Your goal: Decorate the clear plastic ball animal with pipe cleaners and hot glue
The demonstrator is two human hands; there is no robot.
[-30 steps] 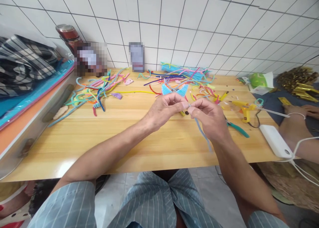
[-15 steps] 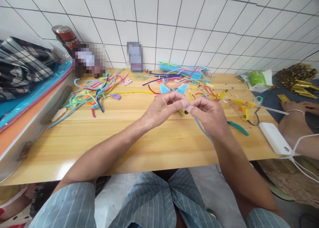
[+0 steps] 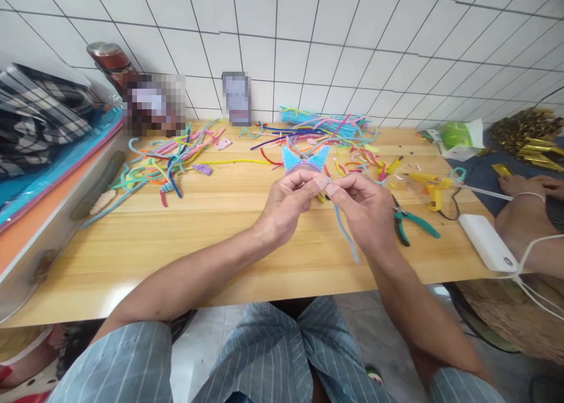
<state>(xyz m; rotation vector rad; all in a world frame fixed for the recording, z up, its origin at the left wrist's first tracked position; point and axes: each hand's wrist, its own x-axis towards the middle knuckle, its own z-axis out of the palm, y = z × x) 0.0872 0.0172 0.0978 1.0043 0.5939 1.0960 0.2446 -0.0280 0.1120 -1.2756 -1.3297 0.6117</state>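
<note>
Above the near half of the table (image 3: 211, 256), the left hand (image 3: 286, 206) and right hand (image 3: 365, 212) meet fingertip to fingertip, both pinched closed on one pale blue pipe cleaner (image 3: 345, 238). Its free end hangs from the pinch toward 5 o'clock, probably because so thin a stem is only steady near the grip. Pliers (image 3: 408, 222) lie at 3 o'clock of the right hand, within reach. Farther back, a blue folded shape (image 3: 304, 156) sits at 12 o'clock, and a loose pile of pipe cleaners (image 3: 171, 159) spreads at 10 o'clock.
</note>
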